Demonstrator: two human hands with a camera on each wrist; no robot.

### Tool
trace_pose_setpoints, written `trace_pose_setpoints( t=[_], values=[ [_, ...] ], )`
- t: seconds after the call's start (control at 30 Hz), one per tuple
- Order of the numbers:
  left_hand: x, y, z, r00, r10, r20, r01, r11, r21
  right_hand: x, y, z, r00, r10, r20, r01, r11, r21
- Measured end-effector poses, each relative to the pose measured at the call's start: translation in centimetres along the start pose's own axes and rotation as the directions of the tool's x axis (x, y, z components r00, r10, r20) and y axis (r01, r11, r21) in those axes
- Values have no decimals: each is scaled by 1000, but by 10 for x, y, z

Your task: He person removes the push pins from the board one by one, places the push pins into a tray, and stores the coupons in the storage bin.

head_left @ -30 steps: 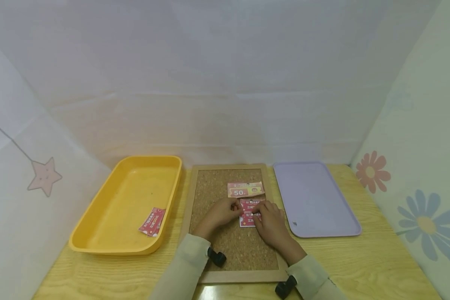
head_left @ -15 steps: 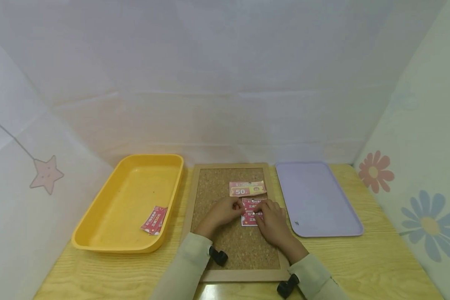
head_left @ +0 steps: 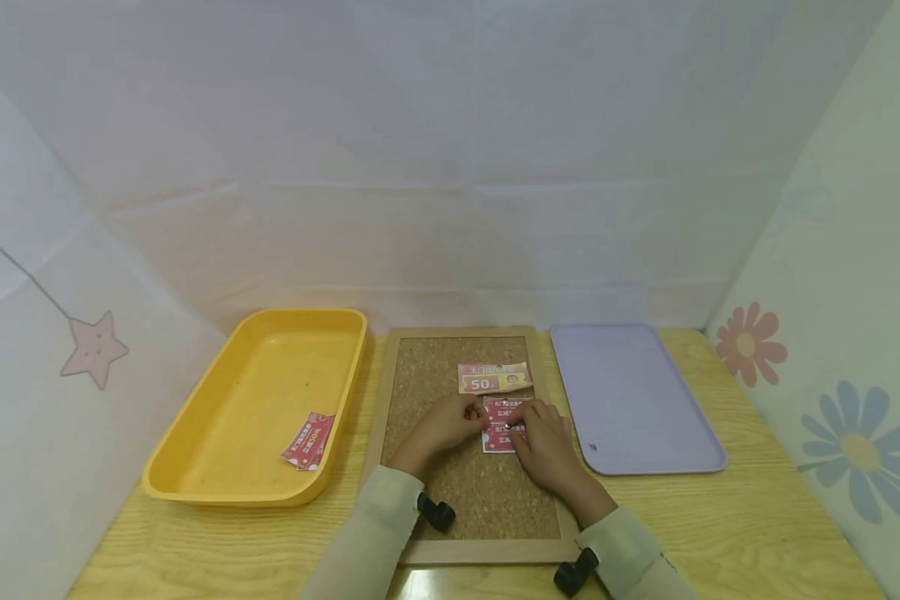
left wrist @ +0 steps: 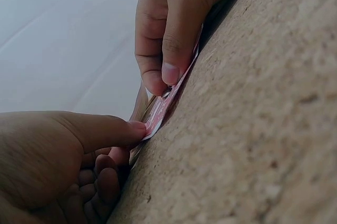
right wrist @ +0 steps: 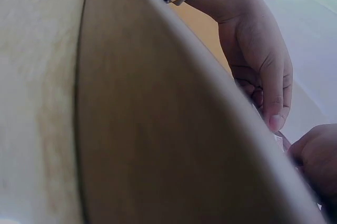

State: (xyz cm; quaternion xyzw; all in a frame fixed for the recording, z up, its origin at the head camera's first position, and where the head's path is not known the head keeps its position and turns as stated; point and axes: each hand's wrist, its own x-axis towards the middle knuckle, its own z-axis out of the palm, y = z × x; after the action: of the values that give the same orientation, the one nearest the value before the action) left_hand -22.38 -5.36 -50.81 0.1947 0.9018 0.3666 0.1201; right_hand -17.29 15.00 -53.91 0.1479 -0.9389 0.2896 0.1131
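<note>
On the cork board [head_left: 487,504], two red paper coupons lie one below the other, the lower coupon [head_left: 495,442] partly under my right fingers. My right hand [head_left: 546,450] pinches a small shiny pin [left wrist: 167,92] at the lower coupon, between thumb and index finger. With thumb and forefinger, my left hand [head_left: 446,423] pinches the left edge of a red coupon [left wrist: 152,121]; which of the two I cannot tell. The upper coupon [head_left: 498,410] bears a pin near its top. Above both lies a pink and yellow coupon [head_left: 487,382], its lower right corner curling up.
Left of the board stands a deep yellow tray [head_left: 255,500] with red coupons [head_left: 309,440] at its right side. A flat lilac tray [head_left: 637,392] lies to the right, a small metallic piece [head_left: 592,447] in its near left corner. White sheeting rises behind.
Both hands stay in place at the red coupons, with hardly any finger movement. The whole head view has shifted slightly since a second ago.
</note>
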Motion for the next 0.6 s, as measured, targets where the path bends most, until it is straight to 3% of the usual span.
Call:
trace_pose_setpoints(
  t=[0.6],
  values=[
    [-1, 1, -1, 1000, 3, 7, -3, 1000, -10, -1, 3, 1, 1000, -8, 0, 8, 1000, 5]
  ],
)
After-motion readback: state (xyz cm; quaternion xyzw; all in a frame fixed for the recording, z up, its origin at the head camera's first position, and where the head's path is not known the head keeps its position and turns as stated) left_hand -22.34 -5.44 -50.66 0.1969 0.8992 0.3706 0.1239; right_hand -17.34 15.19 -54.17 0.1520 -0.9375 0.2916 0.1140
